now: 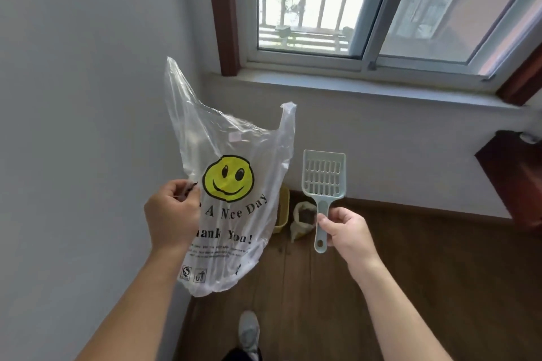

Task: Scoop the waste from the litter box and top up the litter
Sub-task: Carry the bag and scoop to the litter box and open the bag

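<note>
A person's left hand (171, 212) pinches a clear smiley-face plastic bag (231, 184) held aloft, while the right hand (341, 230) curls around a pale slotted litter scoop (322, 184); the yellow litter box (282, 211) sits against the wall, beside an open litter sack (303, 218).

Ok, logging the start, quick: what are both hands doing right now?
Left hand: pinches the clear plastic bag with the yellow smiley face.
Right hand: grips the pale blue slotted plastic scoop by its handle.
</note>
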`<state>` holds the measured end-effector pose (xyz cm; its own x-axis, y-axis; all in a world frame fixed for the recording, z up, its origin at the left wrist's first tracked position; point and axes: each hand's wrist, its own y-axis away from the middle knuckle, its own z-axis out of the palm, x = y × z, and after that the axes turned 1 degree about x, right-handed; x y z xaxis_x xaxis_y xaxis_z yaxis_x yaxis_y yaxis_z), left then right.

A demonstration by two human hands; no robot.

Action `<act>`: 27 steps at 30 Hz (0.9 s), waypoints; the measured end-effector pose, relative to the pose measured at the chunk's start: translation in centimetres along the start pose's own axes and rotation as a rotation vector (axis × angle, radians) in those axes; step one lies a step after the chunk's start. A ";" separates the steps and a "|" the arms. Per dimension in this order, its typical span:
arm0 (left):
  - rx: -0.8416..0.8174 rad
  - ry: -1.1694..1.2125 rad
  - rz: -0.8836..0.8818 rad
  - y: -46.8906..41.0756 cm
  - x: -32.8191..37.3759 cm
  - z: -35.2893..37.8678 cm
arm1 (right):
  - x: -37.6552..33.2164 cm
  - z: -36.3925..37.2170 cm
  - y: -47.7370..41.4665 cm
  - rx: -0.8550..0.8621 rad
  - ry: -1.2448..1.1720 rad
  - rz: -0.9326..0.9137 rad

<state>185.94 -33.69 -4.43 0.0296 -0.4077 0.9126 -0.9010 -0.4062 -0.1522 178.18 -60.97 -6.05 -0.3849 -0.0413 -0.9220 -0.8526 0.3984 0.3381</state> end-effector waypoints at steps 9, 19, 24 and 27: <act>-0.034 -0.007 -0.051 -11.6 -1.4 11.2 | -4.3 4.6 -16.2 -0.090 0.081 -0.002; 0.164 -0.109 -0.139 -15.4 -7.3 20.5 | 0.1 7.7 -32.5 -0.321 0.267 -0.034; 0.295 -0.151 -0.224 -14.6 -14.7 26.6 | 7.3 9.3 -40.1 -0.443 0.353 0.009; 0.305 -0.158 -0.236 -14.0 -20.6 29.7 | 12.7 10.9 -44.1 -0.478 0.375 0.023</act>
<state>210.76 -43.86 -32.39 0.3072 -0.3854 0.8701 -0.6928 -0.7174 -0.0732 214.75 -69.12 -34.68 -0.4295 -0.3924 -0.8134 -0.8734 -0.0487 0.4846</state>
